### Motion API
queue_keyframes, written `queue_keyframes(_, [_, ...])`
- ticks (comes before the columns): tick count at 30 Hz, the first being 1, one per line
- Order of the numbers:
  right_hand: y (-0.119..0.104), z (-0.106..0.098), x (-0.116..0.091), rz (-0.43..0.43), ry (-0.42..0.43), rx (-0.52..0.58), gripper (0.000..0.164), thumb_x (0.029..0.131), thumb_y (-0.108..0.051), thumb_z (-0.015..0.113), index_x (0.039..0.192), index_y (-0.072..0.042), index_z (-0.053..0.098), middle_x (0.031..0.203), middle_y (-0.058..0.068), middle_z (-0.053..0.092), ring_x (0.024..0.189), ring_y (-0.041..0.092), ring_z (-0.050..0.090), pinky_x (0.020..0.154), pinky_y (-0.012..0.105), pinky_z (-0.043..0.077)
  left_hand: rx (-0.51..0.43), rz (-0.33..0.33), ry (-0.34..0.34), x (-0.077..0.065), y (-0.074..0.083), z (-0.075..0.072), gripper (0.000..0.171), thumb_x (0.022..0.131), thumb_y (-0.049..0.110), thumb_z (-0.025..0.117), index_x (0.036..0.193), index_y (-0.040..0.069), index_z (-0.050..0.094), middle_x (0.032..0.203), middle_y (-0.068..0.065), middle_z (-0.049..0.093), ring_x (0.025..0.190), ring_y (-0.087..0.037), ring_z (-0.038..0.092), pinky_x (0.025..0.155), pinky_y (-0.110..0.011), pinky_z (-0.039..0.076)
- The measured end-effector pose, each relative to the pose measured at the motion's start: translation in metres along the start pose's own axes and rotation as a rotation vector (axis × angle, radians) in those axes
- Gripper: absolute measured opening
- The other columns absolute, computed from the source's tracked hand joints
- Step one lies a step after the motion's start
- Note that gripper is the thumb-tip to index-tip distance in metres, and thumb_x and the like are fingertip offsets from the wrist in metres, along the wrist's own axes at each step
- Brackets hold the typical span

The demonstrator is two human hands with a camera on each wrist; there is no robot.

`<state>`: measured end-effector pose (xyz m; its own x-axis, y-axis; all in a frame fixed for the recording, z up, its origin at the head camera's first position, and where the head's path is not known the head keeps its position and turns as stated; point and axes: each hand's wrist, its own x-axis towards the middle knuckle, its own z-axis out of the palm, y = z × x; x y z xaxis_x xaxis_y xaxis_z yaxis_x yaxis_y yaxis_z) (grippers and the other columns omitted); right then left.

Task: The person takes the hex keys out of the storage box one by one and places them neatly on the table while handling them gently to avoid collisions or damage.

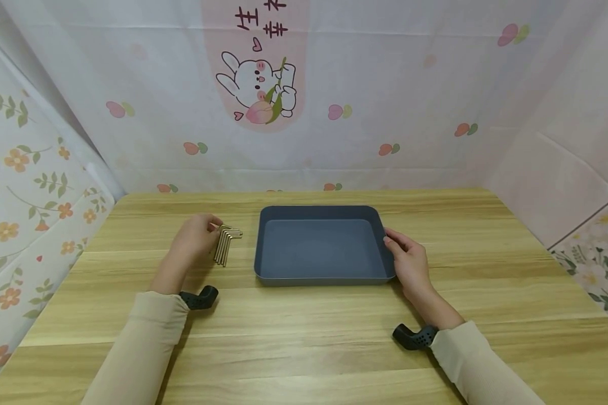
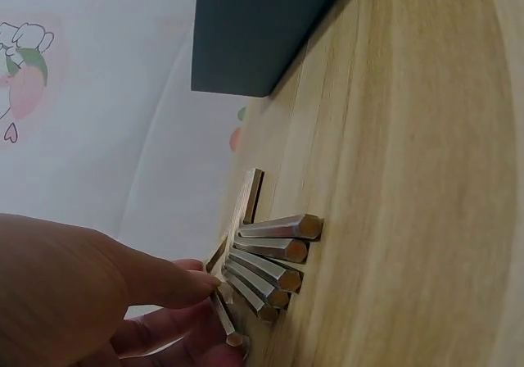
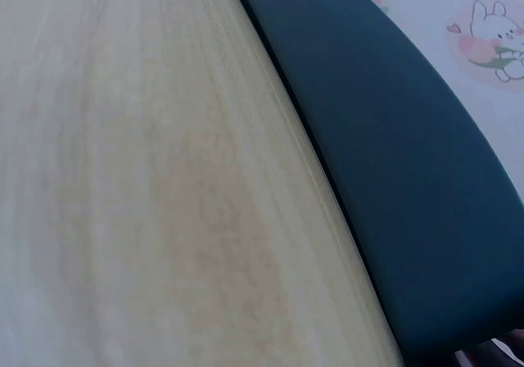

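Observation:
Several L-shaped metal hex keys lie side by side on the table, left of a dark blue-grey rectangular tray. My left hand is at the left end of this row. In the left wrist view, its thumb and fingers pinch a thin hex key beside the thicker ones. At the tray's right side, my right hand grips the wall, with the thumb at the rim. The right wrist view shows the tray's outer wall, with only a bit of the hand at the bottom corner.
The wood-grain table runs back to a white printed curtain. Floral cloth hangs on the left. Each wrist wears a black band mount, the left one near the hex keys.

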<state>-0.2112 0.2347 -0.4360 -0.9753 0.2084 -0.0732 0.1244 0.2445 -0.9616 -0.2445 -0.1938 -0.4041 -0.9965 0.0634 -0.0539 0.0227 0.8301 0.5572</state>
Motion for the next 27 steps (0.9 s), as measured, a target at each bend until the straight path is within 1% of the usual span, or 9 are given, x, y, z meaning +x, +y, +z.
queue_keyframes(5, [0.0, 0.0, 0.0, -0.001, 0.0, 0.002, 0.043, 0.106, -0.024, 0.053, 0.147, -0.009, 0.054, 0.152, 0.009, 0.053, 0.14, 0.017, 0.046, 0.092, 0.004, 0.039, 0.012, -0.007, -0.02, 0.001, 0.0, 0.0, 0.035, 0.1, 0.009, 0.048, 0.13, -0.005, 0.061, 0.117, -0.027, 0.068, 0.102, -0.036, 0.064, 0.085, -0.046, 0.052])
queue_keyframes(11, [0.0, 0.0, 0.0, 0.008, 0.004, 0.001, 0.043, 0.106, -0.025, 0.053, 0.147, -0.01, 0.054, 0.151, 0.008, 0.053, 0.138, 0.015, 0.046, 0.093, 0.005, 0.039, 0.023, -0.008, -0.013, 0.001, 0.001, 0.001, 0.035, 0.1, 0.009, 0.047, 0.129, -0.004, 0.062, 0.116, -0.026, 0.068, 0.102, -0.037, 0.065, 0.087, -0.048, 0.052])
queue_keyframes(18, [0.0, -0.001, -0.001, 0.003, -0.001, -0.003, 0.044, 0.106, -0.025, 0.053, 0.147, -0.01, 0.054, 0.152, 0.008, 0.053, 0.141, 0.017, 0.046, 0.094, 0.005, 0.039, 0.032, -0.02, -0.014, 0.0, 0.003, 0.002, 0.037, 0.1, 0.012, 0.046, 0.13, -0.004, 0.062, 0.117, -0.026, 0.069, 0.102, -0.036, 0.067, 0.087, -0.048, 0.053])
queue_keyframes(22, [-0.001, -0.001, -0.001, 0.001, -0.003, -0.006, 0.044, 0.106, -0.025, 0.053, 0.147, -0.01, 0.054, 0.153, 0.008, 0.052, 0.142, 0.017, 0.045, 0.096, 0.007, 0.039, 0.051, -0.046, -0.033, -0.002, 0.007, 0.003, 0.041, 0.102, 0.023, 0.053, 0.133, -0.003, 0.06, 0.122, -0.025, 0.068, 0.109, -0.038, 0.067, 0.091, -0.051, 0.053])
queue_keyframes(25, [-0.001, -0.001, -0.001, 0.002, -0.004, -0.009, 0.043, 0.107, -0.024, 0.052, 0.147, -0.01, 0.054, 0.153, 0.008, 0.052, 0.143, 0.017, 0.045, 0.099, 0.009, 0.039, 0.076, -0.066, -0.06, -0.004, 0.011, 0.003, 0.052, 0.1, 0.034, 0.059, 0.137, -0.002, 0.057, 0.126, -0.025, 0.067, 0.113, -0.038, 0.065, 0.093, -0.052, 0.053])
queue_keyframes(27, [-0.001, -0.001, -0.001, 0.005, -0.004, -0.009, 0.043, 0.107, -0.024, 0.052, 0.147, -0.009, 0.053, 0.153, 0.008, 0.052, 0.143, 0.017, 0.044, 0.101, 0.011, 0.039, 0.1, -0.07, -0.067, -0.005, 0.013, 0.004, 0.058, 0.098, 0.038, 0.062, 0.139, -0.003, 0.055, 0.127, -0.025, 0.066, 0.113, -0.038, 0.065, 0.092, -0.051, 0.053])
